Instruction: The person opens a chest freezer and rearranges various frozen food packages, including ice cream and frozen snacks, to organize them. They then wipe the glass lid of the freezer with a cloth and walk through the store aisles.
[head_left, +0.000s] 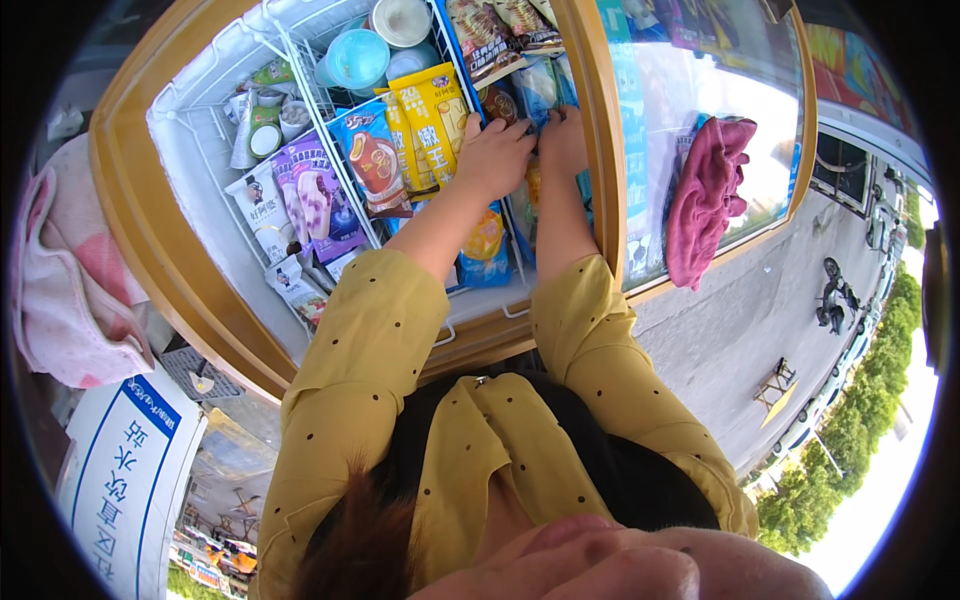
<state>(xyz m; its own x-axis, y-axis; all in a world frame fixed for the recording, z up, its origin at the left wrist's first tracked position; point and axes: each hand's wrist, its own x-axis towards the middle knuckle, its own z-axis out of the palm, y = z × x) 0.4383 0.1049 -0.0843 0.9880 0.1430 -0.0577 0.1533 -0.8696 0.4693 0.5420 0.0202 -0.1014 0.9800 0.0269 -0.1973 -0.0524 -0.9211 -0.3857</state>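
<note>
In an open chest freezer, my left hand (496, 156) reaches over a blue basket divider (466, 94), thumb beside the yellow ice cream packets (429, 112). Its fingers bend down among packets in the right compartment, near a brown packet (498, 103). Close beside it, my right hand (562, 141) has its fingertips at the lower edge of a blue and white packet (535, 88). What lies under the fingers is hidden, so a grip cannot be told. Left of my hands is a blue and brown ice cream packet (369, 154).
White wire baskets (296, 67) hold purple packets (319, 191), cups (358, 58) and cones (251, 135). A wood-coloured freezer frame (596, 112) borders my right arm. On the sliding glass lid (637, 172) lies a magenta cloth (709, 199). A pink-white cloth (75, 277) hangs at left.
</note>
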